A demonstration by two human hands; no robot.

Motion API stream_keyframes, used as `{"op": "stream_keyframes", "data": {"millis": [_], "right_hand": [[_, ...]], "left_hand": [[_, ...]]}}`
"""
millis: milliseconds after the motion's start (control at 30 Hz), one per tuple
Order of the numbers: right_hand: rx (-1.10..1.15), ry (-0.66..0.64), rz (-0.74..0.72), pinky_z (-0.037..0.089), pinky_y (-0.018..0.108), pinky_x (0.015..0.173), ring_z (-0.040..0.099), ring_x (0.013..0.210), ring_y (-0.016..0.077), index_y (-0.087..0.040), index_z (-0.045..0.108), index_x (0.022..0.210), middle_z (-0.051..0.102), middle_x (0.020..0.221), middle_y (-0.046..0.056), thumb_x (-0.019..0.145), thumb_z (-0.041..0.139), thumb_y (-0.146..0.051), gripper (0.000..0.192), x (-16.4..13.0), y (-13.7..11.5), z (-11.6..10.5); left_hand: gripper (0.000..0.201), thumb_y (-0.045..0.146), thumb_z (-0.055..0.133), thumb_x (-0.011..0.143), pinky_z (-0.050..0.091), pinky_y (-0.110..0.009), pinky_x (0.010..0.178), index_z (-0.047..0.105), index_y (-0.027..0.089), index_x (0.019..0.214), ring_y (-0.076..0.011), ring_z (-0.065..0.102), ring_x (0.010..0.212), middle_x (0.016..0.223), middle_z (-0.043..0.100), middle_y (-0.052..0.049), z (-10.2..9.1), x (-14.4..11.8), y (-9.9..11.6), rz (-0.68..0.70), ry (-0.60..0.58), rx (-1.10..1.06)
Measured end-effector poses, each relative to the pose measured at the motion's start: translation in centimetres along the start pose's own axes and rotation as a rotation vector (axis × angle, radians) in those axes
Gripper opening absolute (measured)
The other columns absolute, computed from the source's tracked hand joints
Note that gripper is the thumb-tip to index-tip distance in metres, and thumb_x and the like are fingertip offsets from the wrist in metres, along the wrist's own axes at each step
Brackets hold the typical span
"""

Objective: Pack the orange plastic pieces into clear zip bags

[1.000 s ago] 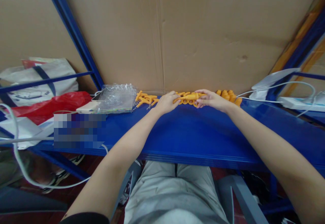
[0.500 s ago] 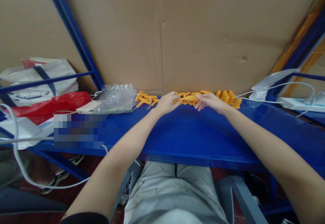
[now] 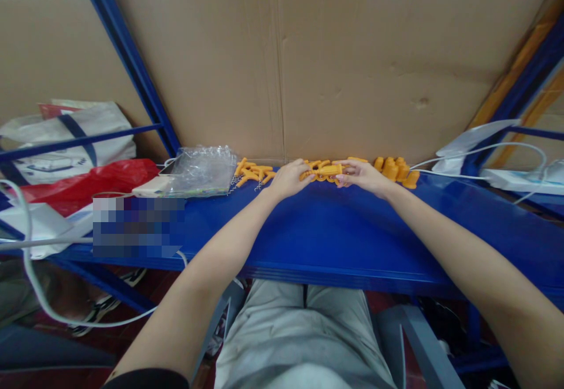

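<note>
At the back of the blue table [image 3: 335, 230] I hold a yellow-orange plastic corkscrew body [image 3: 328, 171] level between both hands. My left hand [image 3: 291, 178] is closed round its left end, and those fingertips hide part of it. On its right end the fingers of my right hand [image 3: 359, 175] are closed, with thumb and fingertips pressed together. Just left of my left hand lies a heap of orange T-shaped corkscrew handles [image 3: 253, 171] with metal spirals. More orange parts, some ring-shaped, lie behind and below the held piece, partly covered by my hands.
Orange cylindrical pieces [image 3: 396, 169] stand in a group to the right. Left are a clear plastic bag [image 3: 200, 168], a red bag [image 3: 92, 186] and white cables. A cardboard sheet [image 3: 352, 71] backs the table, between blue frame posts [image 3: 127, 54]. A person's shoe [image 3: 103, 307] shows lower left.
My right hand has turned slightly and its fingers have closed on the right end of the orange piece. My left hand has kept nearly the same place.
</note>
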State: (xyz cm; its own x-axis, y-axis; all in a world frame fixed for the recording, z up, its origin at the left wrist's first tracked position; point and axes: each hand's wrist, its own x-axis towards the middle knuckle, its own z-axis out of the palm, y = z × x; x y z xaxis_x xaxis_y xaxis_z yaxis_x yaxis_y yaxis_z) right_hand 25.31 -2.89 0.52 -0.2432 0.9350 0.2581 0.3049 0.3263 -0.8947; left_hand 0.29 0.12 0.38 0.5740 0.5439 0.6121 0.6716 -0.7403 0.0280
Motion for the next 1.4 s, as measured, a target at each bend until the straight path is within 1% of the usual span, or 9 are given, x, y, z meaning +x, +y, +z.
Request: {"op": "stream_keyframes", "data": {"millis": [467,633,733,833,900,1000,1100,1267,1400], "right_hand": [[-0.010,0.006,0.004,0.058,0.035,0.073,0.071,0.071,0.0186,-0.018,0.067,0.103,0.075,0.086,0.008,0.071,0.080,-0.052,0.049,-0.3,-0.6,0.4],[-0.014,0.146,-0.069,0.058,0.040,0.078,0.071,0.074,0.0195,-0.020,0.061,0.113,0.074,0.089,0.006,0.071,0.080,-0.048,0.054,0.4,0.1,0.0],[-0.163,0.325,-0.140,0.057,0.042,0.082,0.072,0.083,0.0236,-0.020,0.058,0.121,0.072,0.098,0.009,0.078,0.074,-0.044,0.052,0.7,0.5,-1.0],[-0.468,0.515,-0.180,0.053,0.046,0.090,0.069,0.097,0.0285,-0.020,0.055,0.128,0.070,0.111,0.012,0.084,0.065,-0.037,0.048,0.3,0.4,-2.4],[-0.704,0.568,-0.169,0.048,0.049,0.098,0.065,0.109,0.0317,-0.020,0.054,0.130,0.066,0.121,0.014,0.088,0.057,-0.033,0.044,-0.3,0.2,-3.4],[-0.991,0.548,-0.092,0.041,0.052,0.102,0.058,0.120,0.0359,-0.019,0.053,0.131,0.063,0.128,0.017,0.093,0.048,-0.027,0.040,-1.2,0.2,-4.6],[-1.163,0.518,0.017,0.042,0.050,0.096,0.059,0.116,0.0368,-0.017,0.053,0.129,0.065,0.122,0.020,0.095,0.043,-0.025,0.037,-1.6,0.6,-5.1],[-1.291,0.479,0.104,0.040,0.048,0.092,0.061,0.111,0.0353,-0.017,0.055,0.123,0.067,0.118,0.019,0.093,0.043,-0.024,0.033,-1.4,1.9,-5.1],[-1.327,0.383,0.091,0.041,0.051,0.091,0.061,0.112,0.0364,-0.017,0.055,0.125,0.067,0.121,0.019,0.089,0.043,-0.021,0.039,-1.1,2.6,-4.8]], "left_hand": [[0.024,0.032,0.051,0.094,0.051,-0.030,0.080,0.071,0.018,0.095,-0.0194,0.064,0.090,0.095,0.064,-0.007,0.0,0.0,0.2,-0.003,-0.017,0.006],[0.033,0.027,0.049,0.093,0.052,-0.030,0.089,0.063,0.022,0.123,-0.0190,0.063,0.107,0.123,0.060,-0.008,-0.1,-0.1,0.2,-0.008,0.033,-0.065],[0.040,0.026,0.050,0.093,0.053,-0.032,0.091,0.055,0.021,0.132,-0.0204,0.060,0.115,0.136,0.053,-0.011,0.0,-0.2,0.0,-0.012,0.074,-0.102],[0.037,0.026,0.051,0.092,0.053,-0.033,0.092,0.057,0.017,0.127,-0.0214,0.062,0.113,0.134,0.054,-0.014,0.2,-0.2,-0.4,-0.026,0.061,-0.105],[0.033,0.024,0.052,0.091,0.053,-0.032,0.092,0.060,0.016,0.122,-0.0210,0.063,0.111,0.131,0.056,-0.013,0.4,-0.2,-0.7,-0.030,0.043,-0.095],[0.031,0.022,0.052,0.090,0.053,-0.032,0.092,0.061,0.017,0.119,-0.0199,0.064,0.108,0.129,0.058,-0.012,0.6,-0.3,-1.0,-0.032,0.023,-0.084],[0.030,0.021,0.052,0.090,0.053,-0.033,0.094,0.063,0.017,0.117,-0.0210,0.063,0.111,0.128,0.059,-0.012,0.8,-0.2,-1.1,-0.039,0.014,-0.078],[0.029,0.022,0.053,0.089,0.052,-0.034,0.095,0.065,0.019,0.115,-0.0210,0.063,0.111,0.126,0.060,-0.010,0.9,-0.2,-1.1,-0.052,0.001,-0.080],[0.029,0.022,0.053,0.089,0.052,-0.033,0.095,0.065,0.019,0.115,-0.0207,0.064,0.110,0.124,0.061,-0.010,0.9,-0.3,-1.1,-0.055,-0.005,-0.082]]}}
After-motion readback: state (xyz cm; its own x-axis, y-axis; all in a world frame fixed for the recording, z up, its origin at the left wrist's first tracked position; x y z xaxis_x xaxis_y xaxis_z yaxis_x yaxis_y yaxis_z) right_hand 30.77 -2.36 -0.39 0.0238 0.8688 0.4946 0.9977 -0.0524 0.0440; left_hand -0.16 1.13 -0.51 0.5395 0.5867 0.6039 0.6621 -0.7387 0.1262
